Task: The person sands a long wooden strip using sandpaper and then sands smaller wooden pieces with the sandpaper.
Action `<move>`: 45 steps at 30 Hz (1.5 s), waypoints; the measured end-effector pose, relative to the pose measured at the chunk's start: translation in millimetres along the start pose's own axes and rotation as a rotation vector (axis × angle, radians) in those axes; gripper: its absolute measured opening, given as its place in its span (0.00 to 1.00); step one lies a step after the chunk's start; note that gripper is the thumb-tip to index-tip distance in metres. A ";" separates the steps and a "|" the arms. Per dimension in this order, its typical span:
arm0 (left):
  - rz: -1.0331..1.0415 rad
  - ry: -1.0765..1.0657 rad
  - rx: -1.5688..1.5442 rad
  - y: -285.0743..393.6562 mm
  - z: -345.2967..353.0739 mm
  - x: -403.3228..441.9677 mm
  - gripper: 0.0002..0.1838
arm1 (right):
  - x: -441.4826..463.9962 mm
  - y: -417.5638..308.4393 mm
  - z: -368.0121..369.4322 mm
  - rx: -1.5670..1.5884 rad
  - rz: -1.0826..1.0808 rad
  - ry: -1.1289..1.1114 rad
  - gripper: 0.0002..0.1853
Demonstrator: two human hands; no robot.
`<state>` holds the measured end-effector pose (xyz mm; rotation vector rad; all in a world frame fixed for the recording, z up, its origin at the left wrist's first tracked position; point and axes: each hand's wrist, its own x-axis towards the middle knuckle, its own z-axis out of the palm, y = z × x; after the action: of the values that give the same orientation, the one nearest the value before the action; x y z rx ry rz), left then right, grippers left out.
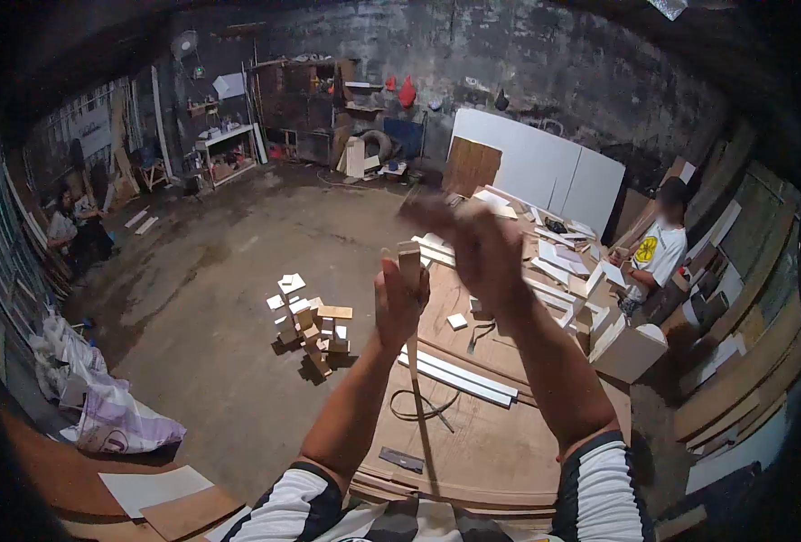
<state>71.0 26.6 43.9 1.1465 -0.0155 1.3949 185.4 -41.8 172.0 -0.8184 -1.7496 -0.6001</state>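
My left hand [400, 303] is wrapped round an upright wooden strip [408, 257], whose top end sticks out above my fingers and whose lower part reaches down towards the bench [491, 452]. To the right and a little higher, my right hand [489, 257] is raised and blurred by motion. It is closed on a dark object [432, 215] too smeared to make out. On the bench below lie white strips [463, 378], a thin black looped cord [423, 411], a dark flat piece [401, 460] and a small white block [456, 322].
Wooden offcuts [314, 321] are piled on the floor at the left. A person [660, 244] in a white shirt stands at the bench's right side, near more boards. Another person [79, 226] sits at the far left. White sacks [120, 415] lie lower left.
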 end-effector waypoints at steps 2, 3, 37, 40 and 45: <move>0.054 0.127 0.004 -1.7 17.1 3.7 0.35 | -15.6 -1.1 4.4 -0.008 -0.354 -0.183 0.12; 0.091 0.176 -0.017 -5.0 22.3 6.0 0.35 | -12.9 1.2 2.9 -0.009 -0.358 -0.182 0.12; 0.064 -0.471 -0.542 -6.1 -63.1 -8.1 0.43 | -50.3 -74.7 38.4 0.687 0.909 0.156 0.15; 0.042 0.290 -0.001 9.7 -17.3 -18.0 0.38 | -43.0 -75.4 49.2 0.592 0.856 0.107 0.12; 0.143 0.136 -0.128 6.4 -58.0 -11.6 0.30 | -88.8 -57.9 64.3 0.451 0.963 -0.058 0.14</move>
<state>28.4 52.8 11.5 0.9583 -0.0899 1.5734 119.8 -52.6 67.4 -1.2041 -1.2452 0.4455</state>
